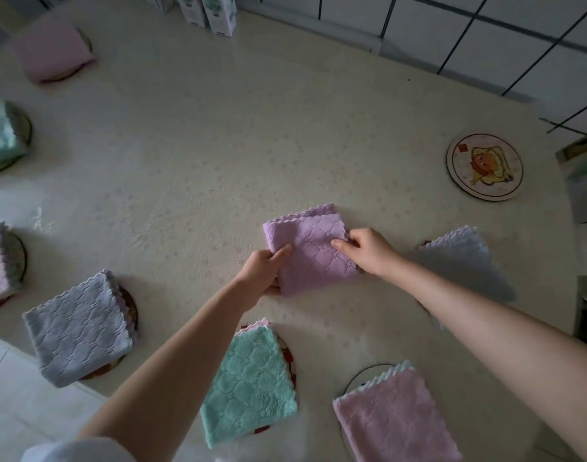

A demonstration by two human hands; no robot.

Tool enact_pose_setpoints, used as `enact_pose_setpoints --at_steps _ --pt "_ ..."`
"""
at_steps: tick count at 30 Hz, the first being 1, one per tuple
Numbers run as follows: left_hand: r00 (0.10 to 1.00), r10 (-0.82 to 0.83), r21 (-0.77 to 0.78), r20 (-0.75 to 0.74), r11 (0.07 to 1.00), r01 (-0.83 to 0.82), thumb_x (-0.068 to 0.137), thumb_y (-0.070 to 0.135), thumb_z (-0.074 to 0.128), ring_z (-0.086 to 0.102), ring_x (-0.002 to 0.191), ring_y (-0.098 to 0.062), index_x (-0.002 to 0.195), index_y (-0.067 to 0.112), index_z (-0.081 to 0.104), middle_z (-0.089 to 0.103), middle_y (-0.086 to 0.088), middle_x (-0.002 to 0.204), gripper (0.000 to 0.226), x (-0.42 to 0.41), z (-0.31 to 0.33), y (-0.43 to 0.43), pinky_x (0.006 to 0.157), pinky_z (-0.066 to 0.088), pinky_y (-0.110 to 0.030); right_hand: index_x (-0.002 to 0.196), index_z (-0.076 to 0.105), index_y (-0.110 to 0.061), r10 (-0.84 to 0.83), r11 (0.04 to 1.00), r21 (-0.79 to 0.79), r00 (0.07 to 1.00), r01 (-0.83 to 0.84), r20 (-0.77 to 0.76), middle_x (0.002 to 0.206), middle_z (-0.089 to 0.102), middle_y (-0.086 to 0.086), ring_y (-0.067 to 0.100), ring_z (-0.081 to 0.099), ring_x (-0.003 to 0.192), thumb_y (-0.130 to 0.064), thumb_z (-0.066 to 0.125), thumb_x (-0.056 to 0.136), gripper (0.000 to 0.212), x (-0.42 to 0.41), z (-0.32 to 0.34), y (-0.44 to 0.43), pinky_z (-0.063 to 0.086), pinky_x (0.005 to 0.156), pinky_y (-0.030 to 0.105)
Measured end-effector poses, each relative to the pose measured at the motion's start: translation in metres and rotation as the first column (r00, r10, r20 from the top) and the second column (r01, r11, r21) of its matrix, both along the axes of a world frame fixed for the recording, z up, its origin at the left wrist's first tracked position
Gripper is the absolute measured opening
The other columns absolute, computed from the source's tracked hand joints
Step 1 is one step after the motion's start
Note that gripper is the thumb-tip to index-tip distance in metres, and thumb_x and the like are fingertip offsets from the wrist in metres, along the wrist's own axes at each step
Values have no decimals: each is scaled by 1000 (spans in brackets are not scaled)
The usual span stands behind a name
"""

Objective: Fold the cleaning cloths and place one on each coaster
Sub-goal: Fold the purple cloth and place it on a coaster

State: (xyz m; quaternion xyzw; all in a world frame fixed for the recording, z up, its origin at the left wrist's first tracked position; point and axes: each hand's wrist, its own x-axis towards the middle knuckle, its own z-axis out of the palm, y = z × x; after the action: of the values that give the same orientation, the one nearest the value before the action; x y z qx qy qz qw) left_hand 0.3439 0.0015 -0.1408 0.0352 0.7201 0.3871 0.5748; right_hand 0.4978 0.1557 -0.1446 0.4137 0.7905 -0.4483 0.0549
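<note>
Purple cloth [310,248], folded, flat on the table [218,145]. Pinched by left hand [263,271] at one edge, by right hand [368,250] at the other. Could have flopped open on the way to the bare coaster [484,166] if lifted by one layer.

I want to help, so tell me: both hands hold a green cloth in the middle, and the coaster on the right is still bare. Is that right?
Not quite. The head view shows the cloth in the middle is purple, not green. The left hand and right hand both hold it, and the coaster on the right is still bare.
</note>
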Motion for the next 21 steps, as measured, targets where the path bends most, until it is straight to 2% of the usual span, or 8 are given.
enact_pose_setpoints --at_steps 5,9,11,13,16,21 --pt "997 40 -5 73 999 -39 95 40 51 70 78 -27 97 8 62 70 -15 97 35 -2 -5 2 64 60 -37 53 28 -19 -51 999 -2 995 51 85 49 28 -2 13 26 48 -34 56 92 51 -12 -5 3 18 51 34" --pt "998 39 -16 56 999 -38 95 42 50 70 86 -32 102 5 63 70 -17 100 40 -1 -5 3 70 59 -44 50 30 -18 -97 994 -35 989 101 114 47 31 0 16 32 45 -43 59 87 53 -18 6 9 24 50 30" --pt "999 33 -15 40 999 -33 95 43 49 70 86 -32 104 3 63 70 -18 101 43 -1 -4 3 70 59 -44 52 33 -19 -134 991 -15 988 135 76 48 34 -1 16 35 48 -49 59 85 52 -25 11 13 25 52 31" --pt "999 30 -17 30 999 -30 96 43 48 70 87 -32 104 3 62 69 -19 103 43 -1 -3 4 69 59 -44 56 41 -19 -197 980 -15 980 196 -2 52 38 -3 15 38 54 -45 61 85 44 -31 10 15 27 54 30" --pt "1000 23 -37 -4 999 -23 96 45 46 69 84 -31 103 3 62 69 -19 102 45 0 -2 6 67 60 -42 78 59 -13 -252 966 43 965 256 -72 63 54 -5 18 51 66 -32 63 86 21 -41 3 16 35 60 28" --pt "998 57 -47 -22 997 -58 96 51 41 69 82 -31 98 3 64 69 -22 102 53 2 -2 7 65 59 -42 86 54 -16 -241 953 179 970 245 -40 78 65 3 29 60 77 -33 57 90 17 -47 -6 13 47 67 35"
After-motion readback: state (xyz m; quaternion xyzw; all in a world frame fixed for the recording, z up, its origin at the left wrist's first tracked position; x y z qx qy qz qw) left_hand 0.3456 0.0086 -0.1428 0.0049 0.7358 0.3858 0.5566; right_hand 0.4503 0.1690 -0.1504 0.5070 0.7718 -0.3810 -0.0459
